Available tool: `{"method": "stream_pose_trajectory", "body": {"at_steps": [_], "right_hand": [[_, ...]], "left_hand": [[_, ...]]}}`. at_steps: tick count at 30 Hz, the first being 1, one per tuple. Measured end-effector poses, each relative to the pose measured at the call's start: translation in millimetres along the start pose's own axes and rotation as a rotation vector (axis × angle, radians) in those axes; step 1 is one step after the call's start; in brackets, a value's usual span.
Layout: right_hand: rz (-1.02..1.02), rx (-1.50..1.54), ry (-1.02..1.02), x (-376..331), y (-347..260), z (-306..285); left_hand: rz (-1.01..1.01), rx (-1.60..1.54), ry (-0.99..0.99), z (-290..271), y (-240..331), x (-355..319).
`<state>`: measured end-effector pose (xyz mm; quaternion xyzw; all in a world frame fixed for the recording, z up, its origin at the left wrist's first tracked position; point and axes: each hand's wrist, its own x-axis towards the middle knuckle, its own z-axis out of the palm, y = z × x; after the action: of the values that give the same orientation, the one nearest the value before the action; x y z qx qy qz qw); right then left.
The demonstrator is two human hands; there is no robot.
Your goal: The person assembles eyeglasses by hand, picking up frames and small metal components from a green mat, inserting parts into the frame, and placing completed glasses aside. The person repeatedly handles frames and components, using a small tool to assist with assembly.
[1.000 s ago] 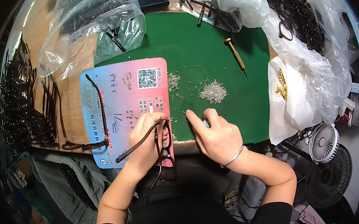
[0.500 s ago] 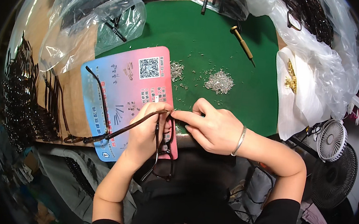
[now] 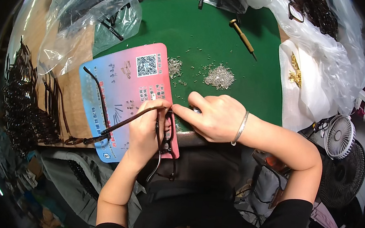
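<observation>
My left hand (image 3: pixel 146 126) is closed around a dark glasses frame (image 3: pixel 172 167), whose front hangs below the fingers by the mat's edge. The same hand pinches a long brown temple arm (image 3: pixel 123 122) that slants down to the left. My right hand (image 3: pixel 217 117) meets it at the temple's end, index fingertip at the joint and the other fingers curled. A small silvery bit shows among those curled fingers; what it is cannot be made out. Another dark temple arm (image 3: pixel 99 90) lies on the pink and blue printed mat (image 3: pixel 128 83).
Piles of tiny silver screws (image 3: pixel 219 77) lie on the green work surface (image 3: pixel 173 17). Beyond them rests a brass screwdriver (image 3: pixel 243 39). Many dark temple arms (image 3: pixel 27 100) are heaped left. Plastic bags (image 3: pixel 91 19) stand behind; gold parts (image 3: pixel 295 72) and fans (image 3: pixel 340 136) are on the right.
The view has shifted slightly. My right hand has turned a little and its curled fingers now show a silvery bit. My left hand keeps its hold on the glasses frame and temple arm.
</observation>
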<state>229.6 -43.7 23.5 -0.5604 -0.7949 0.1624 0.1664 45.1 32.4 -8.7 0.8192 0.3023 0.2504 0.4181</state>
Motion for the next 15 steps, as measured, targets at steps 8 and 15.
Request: {"method": "stream_pose_trajectory", "body": {"at_steps": [8, 15], "right_hand": [[-0.033, -0.041, -0.027, 6.4, 5.5, 3.8], [-0.038, -0.086, -0.052, 7.6, 5.6, 3.2]], "left_hand": [[-0.002, 0.016, 0.031, -0.2, 3.6, 2.0], [-0.013, 0.017, 0.029, 0.1, 4.5, 1.0]]}}
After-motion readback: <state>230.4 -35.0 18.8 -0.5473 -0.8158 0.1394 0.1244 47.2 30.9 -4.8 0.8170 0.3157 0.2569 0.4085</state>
